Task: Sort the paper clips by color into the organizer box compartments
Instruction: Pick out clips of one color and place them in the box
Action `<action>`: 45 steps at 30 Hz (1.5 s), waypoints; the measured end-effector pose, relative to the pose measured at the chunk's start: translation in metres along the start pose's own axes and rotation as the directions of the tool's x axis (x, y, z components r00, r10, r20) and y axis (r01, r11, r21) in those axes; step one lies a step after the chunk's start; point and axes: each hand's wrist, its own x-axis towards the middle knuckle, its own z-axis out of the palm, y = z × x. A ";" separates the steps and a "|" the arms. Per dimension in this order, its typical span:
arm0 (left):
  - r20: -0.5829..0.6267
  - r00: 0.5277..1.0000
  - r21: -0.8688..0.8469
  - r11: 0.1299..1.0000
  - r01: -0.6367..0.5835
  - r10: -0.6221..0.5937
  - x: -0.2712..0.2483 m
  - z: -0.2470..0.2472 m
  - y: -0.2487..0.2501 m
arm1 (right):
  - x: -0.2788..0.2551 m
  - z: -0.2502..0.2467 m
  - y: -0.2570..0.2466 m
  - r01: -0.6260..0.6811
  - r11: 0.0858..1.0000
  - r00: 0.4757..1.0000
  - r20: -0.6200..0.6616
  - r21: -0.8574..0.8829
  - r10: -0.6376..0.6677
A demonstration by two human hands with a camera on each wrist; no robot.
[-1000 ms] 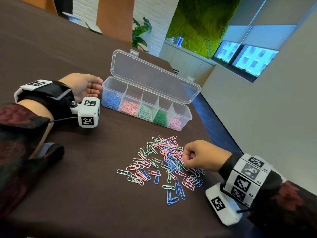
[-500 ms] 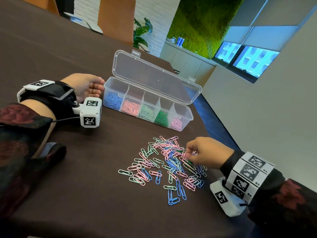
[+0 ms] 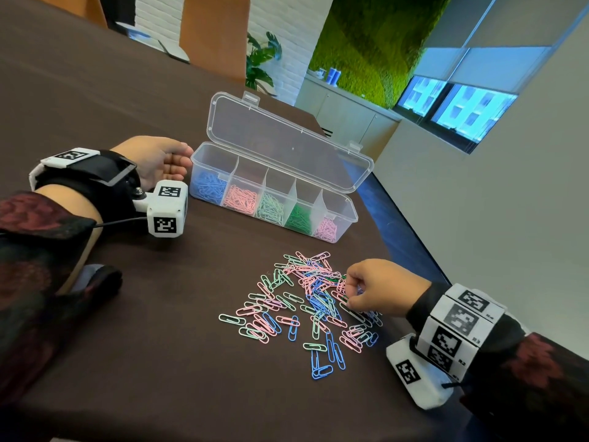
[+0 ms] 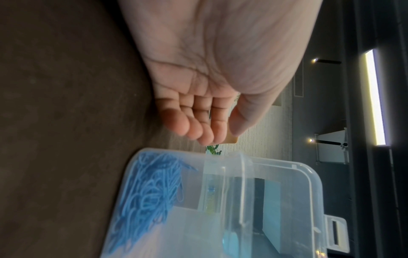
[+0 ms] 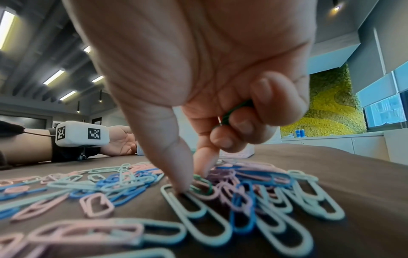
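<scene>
A clear organizer box (image 3: 349, 215) stands with its lid (image 3: 280, 138) open; its compartments hold blue (image 3: 208, 185), pink, pale green, dark green (image 3: 298, 216) and lilac-pink clips. A loose pile of mixed paper clips (image 3: 306, 301) lies in front of it. My right hand (image 3: 347, 290) is down on the pile's right side. Its thumb and index finger (image 5: 195, 180) close on a dark green clip (image 5: 202, 185), while the curled fingers hold another green clip (image 5: 235, 111). My left hand (image 3: 178, 161) rests relaxed and empty beside the box's left end (image 4: 217, 134).
The dark brown table (image 3: 159, 362) drops off at its right edge close to my right wrist. Orange chairs (image 3: 213, 33) stand at the far side. A grey object (image 3: 92, 275) lies under my left forearm.
My right hand rose a little from the pile, then came back down onto it slightly farther up. The left hand and the box stayed put.
</scene>
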 end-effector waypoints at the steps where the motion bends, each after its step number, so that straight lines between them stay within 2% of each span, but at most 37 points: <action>1: 0.000 1.000 0.001 1.000 -0.001 0.001 0.000 0.000 0.000 | 0.000 0.000 0.000 0.000 1.000 1.000 -0.005 0.007 0.000; 5: 0.007 1.000 0.003 1.000 0.000 0.000 0.000 0.000 0.000 | -0.001 -0.001 0.002 0.020 0.997 1.000 -0.013 0.080 -0.019; 10: 0.005 1.000 0.008 1.000 -0.002 0.002 0.000 0.000 0.001 | -0.004 -0.009 0.007 0.005 0.952 1.000 0.024 0.307 -0.012; 17: 0.009 1.000 0.002 1.000 -0.003 0.003 0.000 0.001 0.000 | -0.006 -0.010 0.018 -0.046 0.793 0.999 0.050 0.607 0.019; 20: 0.007 1.000 0.003 1.000 -0.002 0.002 0.000 0.001 0.000 | -0.008 -0.011 0.017 -0.020 0.675 0.995 0.082 0.738 -0.061; 21: 0.006 1.000 0.005 1.000 -0.002 0.002 0.000 0.001 0.000 | -0.009 -0.012 0.015 -0.008 0.660 0.991 0.093 0.751 -0.094; 22: 0.007 1.000 0.007 1.000 -0.002 0.002 0.000 0.001 0.000 | -0.010 -0.013 0.013 0.002 0.680 0.989 0.099 0.734 -0.109; 23: 0.007 1.000 0.008 1.000 -0.003 0.003 0.000 0.001 0.000 | -0.010 -0.013 0.011 0.013 0.737 0.991 0.090 0.675 -0.099; 26: 0.004 1.000 0.005 1.000 -0.008 0.008 0.000 0.001 0.000 | -0.004 -0.011 0.011 0.034 0.925 0.999 0.000 0.379 -0.036; 28: 0.000 1.000 -0.002 1.000 -0.010 0.010 0.000 0.002 0.000 | -0.001 -0.006 0.010 0.020 0.971 1.000 -0.004 0.239 -0.020; 31: -0.003 1.000 -0.005 1.000 -0.009 0.009 0.000 0.002 0.000 | 0.000 0.001 0.006 0.024 0.994 1.000 0.006 0.110 -0.025; 34: -0.002 1.000 -0.005 1.000 -0.010 0.010 -0.001 0.002 0.000 | 0.001 0.002 0.003 0.029 0.996 1.000 0.009 0.080 -0.030; 37: 0.003 1.000 -0.013 1.000 -0.008 0.008 -0.003 0.002 0.001 | 0.000 -0.001 0.008 0.013 0.960 0.999 0.027 0.279 -0.021; 38: 0.001 1.000 -0.019 1.000 -0.008 0.008 -0.003 0.002 0.001 | -0.001 -0.002 0.011 0.009 0.911 1.000 0.019 0.413 -0.019; 39: -0.002 1.000 -0.022 1.000 -0.009 0.009 -0.003 0.002 0.001 | 0.000 -0.004 0.013 0.010 0.814 1.000 -0.004 0.581 -0.010; 41: -0.008 1.000 -0.019 1.000 -0.010 0.010 -0.003 0.002 0.001 | 0.005 -0.005 0.020 0.027 0.477 0.995 -0.069 0.878 0.069; 43: -0.008 1.000 -0.018 1.000 -0.010 0.010 -0.003 0.002 0.001 | 0.012 -0.009 0.029 0.037 0.149 0.987 -0.060 0.988 0.152; 45: -0.004 1.000 -0.023 1.000 -0.006 0.006 -0.003 0.002 0.001 | 0.017 -0.012 0.037 0.004 -0.090 0.988 0.010 0.996 0.155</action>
